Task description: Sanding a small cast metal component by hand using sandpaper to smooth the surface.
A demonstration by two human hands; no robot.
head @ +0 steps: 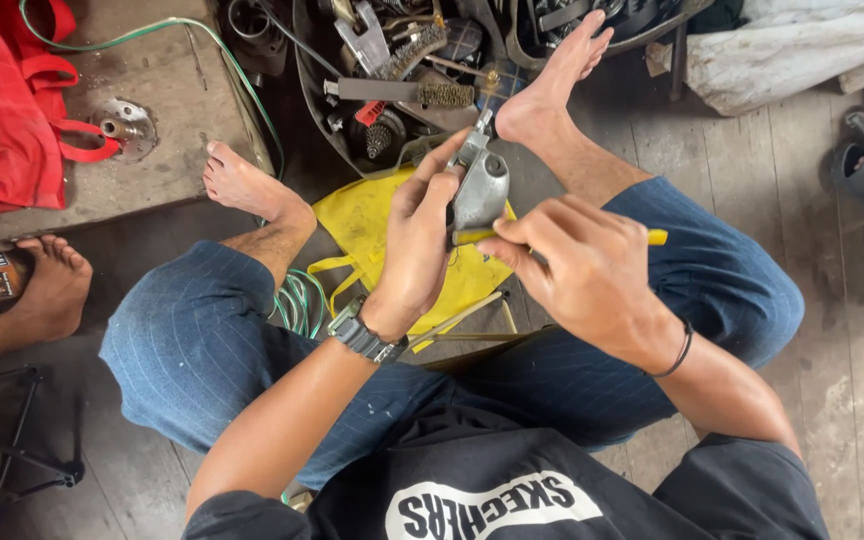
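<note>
Left hand (417,235) is clamped round a grey metal part (480,188), holding it up above the yellow bag (367,215) that lies on the floor (832,400) between the knees. Right hand (577,270) grips a yellow tool (656,237), its working end pushed against the part's lower edge; the tip itself is hidden behind the fingers, so what kind of tool it is stays unclear. Both hands closed tight, nothing slack here. To do this well, I'd say keep the left thumb pinning the part so it can't twist, brace the wrists close together, and press the tool straight along its own line rather than levering sideways. Short, controlled pushes look safest, since a slip would run toward the left palm. Beyond the feet sits a tub (312,100) with a wire brush (407,93) among the scrap.
</note>
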